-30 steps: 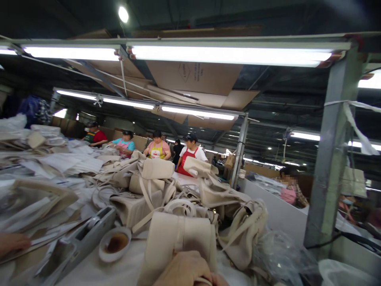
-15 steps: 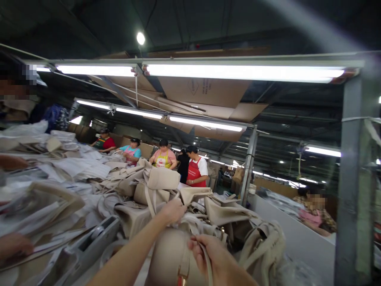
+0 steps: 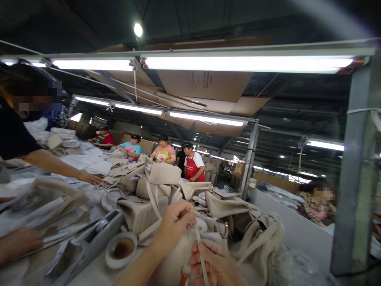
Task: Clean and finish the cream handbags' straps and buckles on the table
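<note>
Both hands are on a narrow beige strap (image 3: 202, 260) in front of me. My left hand (image 3: 176, 222) pinches its upper end between thumb and fingers. Lower down, my right hand (image 3: 212, 260) has its fingers closed around the same strap. Under them lies a beige handbag (image 3: 171, 254), with a gold-coloured buckle and a bit of red (image 3: 183, 274) at its front; my forearms and hands cover part of it. A heap of beige bags (image 3: 163, 174) rises just beyond my hands.
A white bowl of brown liquid (image 3: 122, 250) stands left of my arm, beside a grey tape dispenser (image 3: 86, 246). A co-worker's arm (image 3: 65, 167) reaches in from the left, and another person's hand (image 3: 20, 242) is nearer. Clear plastic (image 3: 294, 266) lies right, near a metal post (image 3: 351, 178).
My left hand has drawn back from the heap to the strap beside my right hand. The white bowl now shows fully. A co-worker at left has leaned in with an arm stretched out.
</note>
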`<state>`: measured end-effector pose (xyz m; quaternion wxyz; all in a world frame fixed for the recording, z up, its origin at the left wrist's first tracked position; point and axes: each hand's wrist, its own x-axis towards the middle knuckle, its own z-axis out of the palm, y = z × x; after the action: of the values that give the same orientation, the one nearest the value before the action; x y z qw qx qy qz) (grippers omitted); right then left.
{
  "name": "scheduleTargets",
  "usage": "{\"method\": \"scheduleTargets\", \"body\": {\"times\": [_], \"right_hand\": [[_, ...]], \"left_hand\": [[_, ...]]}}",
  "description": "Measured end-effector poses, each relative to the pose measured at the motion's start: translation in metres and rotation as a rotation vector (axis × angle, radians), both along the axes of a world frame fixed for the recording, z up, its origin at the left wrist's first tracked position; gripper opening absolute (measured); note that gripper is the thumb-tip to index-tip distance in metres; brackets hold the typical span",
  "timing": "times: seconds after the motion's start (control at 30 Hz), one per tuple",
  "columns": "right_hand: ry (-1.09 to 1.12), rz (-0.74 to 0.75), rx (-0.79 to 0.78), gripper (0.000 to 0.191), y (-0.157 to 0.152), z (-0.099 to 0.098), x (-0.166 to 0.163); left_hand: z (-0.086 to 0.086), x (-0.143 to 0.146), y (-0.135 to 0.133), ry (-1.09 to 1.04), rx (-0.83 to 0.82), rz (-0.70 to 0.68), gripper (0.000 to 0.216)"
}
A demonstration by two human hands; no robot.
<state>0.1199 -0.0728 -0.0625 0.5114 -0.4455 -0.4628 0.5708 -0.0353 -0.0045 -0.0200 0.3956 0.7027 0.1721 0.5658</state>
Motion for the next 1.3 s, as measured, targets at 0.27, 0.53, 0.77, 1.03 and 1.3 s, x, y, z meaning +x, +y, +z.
{"method": "scheduleTargets", "body": {"times": [0.27, 0.53, 0.77, 1.03, 1.3], "right_hand": [[-0.106, -0.146, 0.097, 0.053, -0.001, -0.024, -0.007], [-0.356, -0.293, 0.220, 0.023, -0.009, -0.010, -0.017], [-0.128, -0.245, 0.339, 0.029, 0.001, -0.008, -0.028], [-0.107, -0.267, 0.381, 0.033, 0.005, -0.022, -0.025], [-0.137, -0.258, 0.410, 0.033, 0.012, -0.027, -0.021]], "left_hand": [[-0.055, 0.011, -0.025, -0.545, -0.545, -0.085, 0.021], [-0.039, -0.003, -0.029, -0.285, -0.576, -0.095, 0.051], [-0.037, -0.019, -0.034, 0.088, -0.562, -0.067, 0.017], [-0.035, -0.015, -0.030, 0.290, -0.547, -0.030, 0.009], [-0.041, -0.016, -0.018, 0.264, -0.651, -0.160, 0.021]]}}
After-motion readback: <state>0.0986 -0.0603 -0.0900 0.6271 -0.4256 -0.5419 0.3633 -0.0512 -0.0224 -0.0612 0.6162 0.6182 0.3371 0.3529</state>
